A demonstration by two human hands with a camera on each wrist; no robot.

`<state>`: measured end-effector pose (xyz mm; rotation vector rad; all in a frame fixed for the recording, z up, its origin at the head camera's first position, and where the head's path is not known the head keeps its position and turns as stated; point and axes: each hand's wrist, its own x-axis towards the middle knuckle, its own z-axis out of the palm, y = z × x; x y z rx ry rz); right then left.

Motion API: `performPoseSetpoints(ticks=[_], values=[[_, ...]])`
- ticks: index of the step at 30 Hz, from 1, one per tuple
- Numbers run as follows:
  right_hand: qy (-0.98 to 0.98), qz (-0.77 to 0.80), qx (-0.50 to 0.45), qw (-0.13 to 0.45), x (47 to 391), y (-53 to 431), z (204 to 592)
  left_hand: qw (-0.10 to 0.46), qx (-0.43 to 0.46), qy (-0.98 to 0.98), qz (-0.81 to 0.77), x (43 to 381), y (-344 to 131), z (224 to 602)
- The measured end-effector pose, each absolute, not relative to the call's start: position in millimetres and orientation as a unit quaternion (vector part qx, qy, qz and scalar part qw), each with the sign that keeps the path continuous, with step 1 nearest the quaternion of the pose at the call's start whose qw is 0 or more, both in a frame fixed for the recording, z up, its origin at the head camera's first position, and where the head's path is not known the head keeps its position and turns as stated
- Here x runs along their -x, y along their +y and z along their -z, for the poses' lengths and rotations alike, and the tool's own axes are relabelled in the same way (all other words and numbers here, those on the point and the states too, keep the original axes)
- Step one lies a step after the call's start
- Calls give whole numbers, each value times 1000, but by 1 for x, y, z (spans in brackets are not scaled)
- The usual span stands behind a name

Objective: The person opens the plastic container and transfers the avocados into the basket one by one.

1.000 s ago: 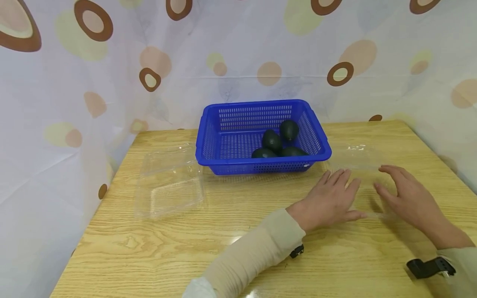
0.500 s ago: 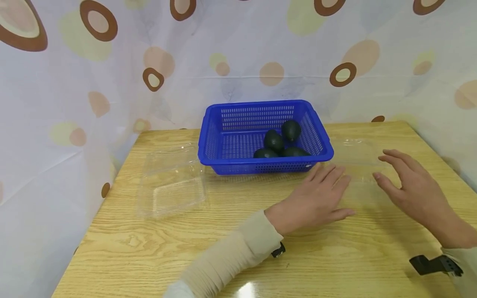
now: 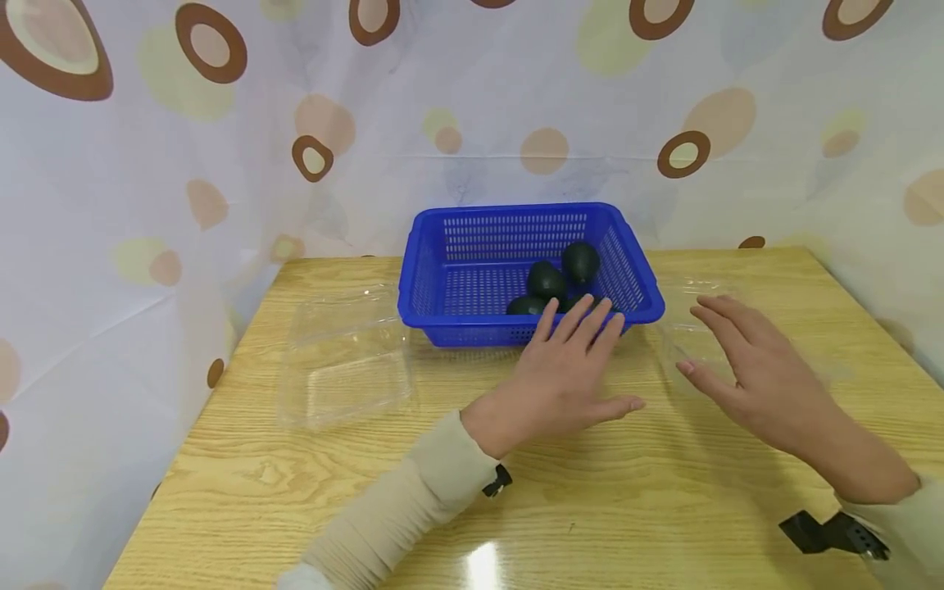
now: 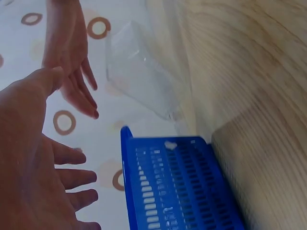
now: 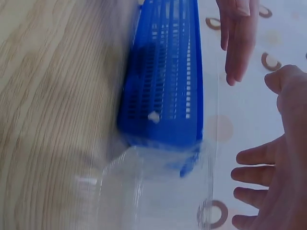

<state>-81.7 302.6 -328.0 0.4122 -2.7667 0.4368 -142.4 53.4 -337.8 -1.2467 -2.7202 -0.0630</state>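
Observation:
My left hand [image 3: 560, 377] hovers in front of the blue plastic basket [image 3: 435, 328], fingers spread and holding nothing. Its fingertips overlap the front rim in the head view. Inside the basket, toward the right, lie several dark green avocados [image 3: 546, 280], one partly covered by those fingertips. My right hand [image 3: 760, 377] is raised with its fingers extended, near a clear plastic container [image 3: 678, 340] right of the basket. It hides part of that container. In the right wrist view, the container [image 5: 158, 187] stands beside the basket's end, apart from the hand's fingers [image 5: 254, 176].
Another clear plastic container [image 3: 354, 369] lies with its lid open on the left of the wooden table [image 3: 243, 508]. A white cloth [image 3: 472, 98] patterned with brown rings and pale spots hangs behind the table and along its sides.
Both hands have moved left. The left hand has gone from beside the right container to the basket's front; the right hand now overlaps that container. The basket and the left container stay put.

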Motion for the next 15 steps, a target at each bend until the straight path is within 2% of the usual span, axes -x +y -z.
performPoseSetpoints(ticks=[15], values=[[-982,-85,-143,95,90,260,333,51,332,-939,73,157,-10,348]])
